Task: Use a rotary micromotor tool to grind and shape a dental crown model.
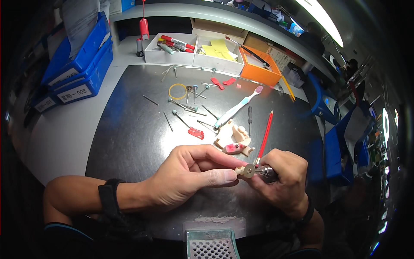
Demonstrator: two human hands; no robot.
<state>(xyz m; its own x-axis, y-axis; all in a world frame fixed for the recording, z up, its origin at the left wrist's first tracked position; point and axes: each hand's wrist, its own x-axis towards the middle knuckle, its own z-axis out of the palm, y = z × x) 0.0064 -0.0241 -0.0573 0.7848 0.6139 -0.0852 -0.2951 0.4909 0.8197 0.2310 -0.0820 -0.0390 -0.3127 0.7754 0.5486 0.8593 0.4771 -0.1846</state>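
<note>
Between the thumb and fingers of my left hand point(183, 177) is a small cream-coloured dental piece point(239, 170), mostly covered by the fingertips. My right hand point(284, 179) is wrapped round a dark and metal rotary handpiece point(268, 173). At its tip, a round greyish disc point(249, 170) sits right beside the dental piece; whether they touch I cannot tell. Just beyond the hands lies a beige dental model point(239, 133) with a pink gum section point(233, 149). A red pencil point(266, 134) lies to the model's right, its near end close to my right hand.
Several rotary burs point(181, 117), a yellow rubber band point(177, 91), a toothbrush point(238, 108) and red scraps point(196, 132) lie on the dark work mat point(129, 121). White and orange trays point(258, 69) line the back. Blue bins point(82, 82) stand left; a perforated grate point(212, 249) is at the near edge.
</note>
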